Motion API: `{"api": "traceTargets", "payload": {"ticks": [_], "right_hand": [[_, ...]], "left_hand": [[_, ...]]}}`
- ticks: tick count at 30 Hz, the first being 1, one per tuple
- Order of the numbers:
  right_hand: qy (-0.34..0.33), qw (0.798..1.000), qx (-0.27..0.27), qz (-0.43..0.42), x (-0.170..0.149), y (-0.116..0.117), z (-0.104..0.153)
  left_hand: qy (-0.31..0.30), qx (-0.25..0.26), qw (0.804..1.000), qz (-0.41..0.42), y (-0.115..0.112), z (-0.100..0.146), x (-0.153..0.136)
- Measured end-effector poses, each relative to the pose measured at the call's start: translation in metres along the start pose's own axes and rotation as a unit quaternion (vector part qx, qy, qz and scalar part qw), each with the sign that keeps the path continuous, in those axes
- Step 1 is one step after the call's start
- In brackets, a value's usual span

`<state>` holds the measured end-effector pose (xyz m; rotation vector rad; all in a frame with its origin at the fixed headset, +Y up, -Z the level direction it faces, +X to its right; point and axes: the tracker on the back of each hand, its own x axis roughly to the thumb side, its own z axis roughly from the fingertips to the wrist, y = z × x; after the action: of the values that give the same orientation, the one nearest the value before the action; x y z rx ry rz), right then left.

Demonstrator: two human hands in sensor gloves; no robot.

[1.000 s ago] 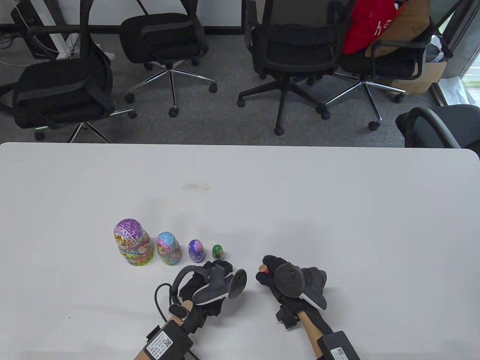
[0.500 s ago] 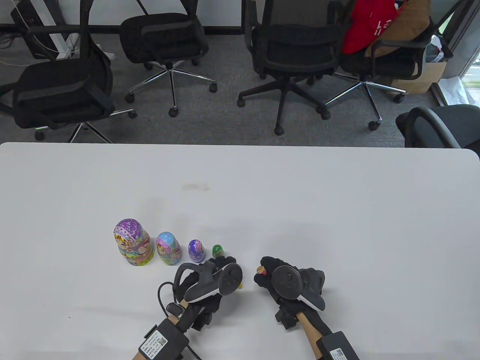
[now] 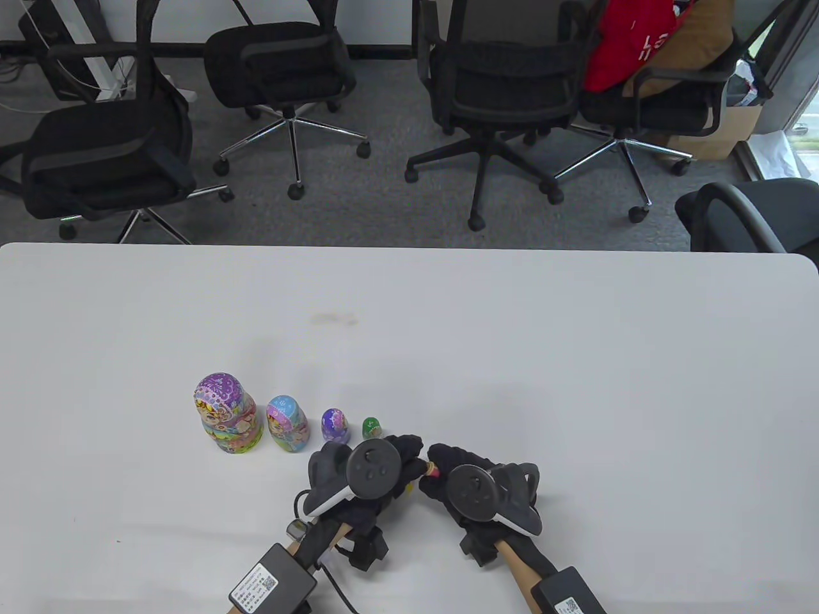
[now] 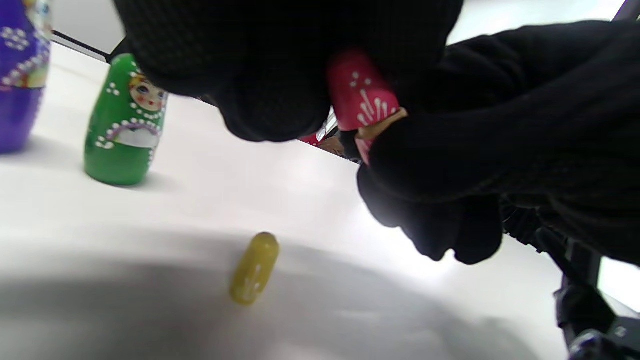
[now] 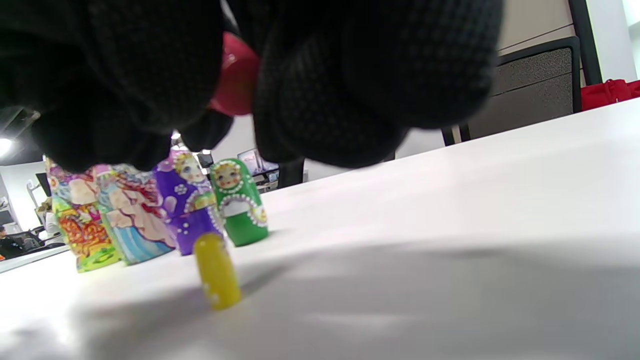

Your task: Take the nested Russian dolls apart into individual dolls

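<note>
Meeting near the front edge of the table (image 3: 576, 358), the left hand (image 3: 390, 473) and right hand (image 3: 448, 480) both pinch a small red doll (image 4: 362, 100) between curled fingertips, holding it off the surface. Its two halves seem slightly parted at a wooden seam, though gloves hide most of it. Below lies a tiny yellow doll (image 4: 254, 267) on its side. Four dolls stand upright in a row toward the left: large purple-topped doll (image 3: 225, 414), blue doll (image 3: 286, 423), purple doll (image 3: 335, 427), green doll (image 3: 371, 428).

pink doll (image 4: 361, 102) between gloved fingers (image 4: 272, 107), seemingly
</note>
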<state>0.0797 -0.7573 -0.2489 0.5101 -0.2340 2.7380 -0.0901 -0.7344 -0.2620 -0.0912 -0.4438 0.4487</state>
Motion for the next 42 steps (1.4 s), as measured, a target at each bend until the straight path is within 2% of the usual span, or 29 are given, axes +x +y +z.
{"api": "traceTargets", "payload": {"ticks": [9,17,32,42], "right_hand": [[-0.003,1.000,-0.004,-0.013,0.003,0.000,0.001],[0.038,0.993,0.011,-0.107,-0.001,0.001,0.001],[0.042,0.992,0.015,-0.120,-0.001,0.006,0.002],[0.052,0.989,0.034,-0.134,-0.008,0.008,-0.002]], "left_hand": [[0.000,0.006,1.000,0.009,-0.002,0.001,0.001],[-0.008,0.034,0.999,0.032,-0.009,0.002,-0.002],[-0.006,0.030,0.999,0.034,-0.009,0.003,-0.003],[-0.005,0.046,0.999,-0.010,-0.007,-0.001,-0.001]]}}
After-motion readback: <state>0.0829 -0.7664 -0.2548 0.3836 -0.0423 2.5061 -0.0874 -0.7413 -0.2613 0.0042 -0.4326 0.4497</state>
